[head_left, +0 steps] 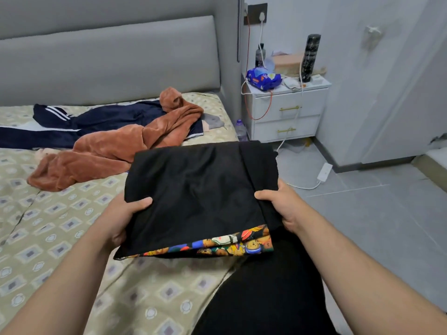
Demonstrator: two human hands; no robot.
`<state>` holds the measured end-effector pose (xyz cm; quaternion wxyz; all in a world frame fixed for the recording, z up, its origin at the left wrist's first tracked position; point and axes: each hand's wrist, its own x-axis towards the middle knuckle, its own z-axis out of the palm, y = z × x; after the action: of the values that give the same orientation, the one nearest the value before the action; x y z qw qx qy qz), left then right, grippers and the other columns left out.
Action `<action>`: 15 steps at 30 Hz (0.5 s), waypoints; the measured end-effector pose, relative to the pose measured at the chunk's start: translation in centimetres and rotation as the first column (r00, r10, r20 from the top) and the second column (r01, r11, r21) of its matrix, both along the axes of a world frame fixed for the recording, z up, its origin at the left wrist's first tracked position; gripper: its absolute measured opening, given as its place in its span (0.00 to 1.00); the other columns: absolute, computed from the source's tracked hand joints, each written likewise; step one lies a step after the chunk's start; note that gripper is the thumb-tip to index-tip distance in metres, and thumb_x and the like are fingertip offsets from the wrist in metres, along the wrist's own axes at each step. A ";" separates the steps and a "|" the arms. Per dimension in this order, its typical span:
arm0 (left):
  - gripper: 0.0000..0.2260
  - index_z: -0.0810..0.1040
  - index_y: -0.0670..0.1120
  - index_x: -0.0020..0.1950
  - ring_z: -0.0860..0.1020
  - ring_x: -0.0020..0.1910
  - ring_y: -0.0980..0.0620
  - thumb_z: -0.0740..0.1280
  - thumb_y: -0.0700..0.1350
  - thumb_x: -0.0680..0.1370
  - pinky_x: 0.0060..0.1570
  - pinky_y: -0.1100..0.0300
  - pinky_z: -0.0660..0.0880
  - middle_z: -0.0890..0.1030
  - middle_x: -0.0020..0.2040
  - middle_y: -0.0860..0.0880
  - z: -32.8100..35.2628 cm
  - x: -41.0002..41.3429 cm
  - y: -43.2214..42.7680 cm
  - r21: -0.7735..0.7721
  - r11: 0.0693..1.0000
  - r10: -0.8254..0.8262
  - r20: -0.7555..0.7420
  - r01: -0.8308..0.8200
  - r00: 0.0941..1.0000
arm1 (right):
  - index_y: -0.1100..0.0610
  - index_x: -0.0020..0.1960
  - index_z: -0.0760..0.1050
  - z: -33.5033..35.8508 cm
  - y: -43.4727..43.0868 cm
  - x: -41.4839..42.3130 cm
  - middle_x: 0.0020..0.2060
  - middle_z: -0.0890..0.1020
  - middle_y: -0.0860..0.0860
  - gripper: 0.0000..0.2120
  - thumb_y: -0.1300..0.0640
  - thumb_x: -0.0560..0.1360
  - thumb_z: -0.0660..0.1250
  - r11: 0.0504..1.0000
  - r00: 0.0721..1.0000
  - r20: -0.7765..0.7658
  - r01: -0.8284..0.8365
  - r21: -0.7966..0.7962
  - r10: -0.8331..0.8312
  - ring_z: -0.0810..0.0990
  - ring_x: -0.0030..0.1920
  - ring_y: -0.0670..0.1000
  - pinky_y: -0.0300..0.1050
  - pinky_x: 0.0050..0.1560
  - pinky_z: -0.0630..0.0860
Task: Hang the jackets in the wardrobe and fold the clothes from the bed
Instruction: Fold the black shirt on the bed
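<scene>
A folded black garment (200, 189) with a colourful cartoon-print piece (232, 245) under its near edge is lifted above the right side of the bed (48, 233). My left hand (123, 218) grips its left edge, thumb on top. My right hand (280, 204) grips its right edge the same way. Further back on the bed lie a crumpled rust-brown fleece garment (116, 151) and a navy track jacket with white stripes (79, 124), spread out near the headboard. A small grey cloth (214, 122) lies beyond them.
A grey padded headboard (108, 61) backs the bed. A white nightstand (285, 112) at the right carries a blue tissue pack (263, 78), a dark tall bottle (310, 58) and cables. A power strip (324, 171) lies on the grey tiled floor. My dark-clothed leg (266, 293) is below.
</scene>
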<state>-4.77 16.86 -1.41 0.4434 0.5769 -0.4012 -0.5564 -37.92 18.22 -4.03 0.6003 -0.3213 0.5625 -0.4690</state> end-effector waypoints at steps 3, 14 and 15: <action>0.15 0.77 0.48 0.57 0.85 0.43 0.53 0.64 0.30 0.77 0.40 0.61 0.82 0.86 0.48 0.51 2.5 -4.8 -2.7 -0.104 0.993 -0.058 -0.037 0.054 0.998 | 0.53 0.54 0.76 4.0 -0.3 -4.6 0.46 0.86 0.53 0.16 0.72 0.75 0.66 0.991 0.996 -0.002 0.087 -0.098 -0.088 0.85 0.45 0.53 0.47 0.42 0.82; 0.23 0.77 0.44 0.64 0.83 0.54 0.46 0.71 0.33 0.70 0.53 0.50 0.80 0.84 0.58 0.45 3.7 -28.8 -12.3 -0.199 0.921 -0.365 -0.132 0.336 0.922 | 0.51 0.55 0.77 8.2 0.9 -25.6 0.48 0.86 0.50 0.17 0.71 0.74 0.68 0.874 0.883 -0.088 0.435 -0.216 -0.461 0.85 0.48 0.52 0.46 0.44 0.81; 0.23 0.77 0.45 0.63 0.83 0.55 0.45 0.72 0.33 0.69 0.54 0.50 0.79 0.84 0.58 0.45 3.2 -31.3 -13.4 -0.192 0.913 -0.386 -0.130 0.359 0.913 | 0.52 0.56 0.77 7.8 0.7 -27.6 0.49 0.86 0.51 0.17 0.71 0.74 0.68 0.861 0.868 -0.091 0.463 -0.212 -0.489 0.85 0.48 0.52 0.47 0.45 0.81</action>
<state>-36.06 3.51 1.76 0.4062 0.4031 -0.5104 -0.6419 -65.56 18.92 3.73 0.3921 -0.2585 0.6201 -0.6284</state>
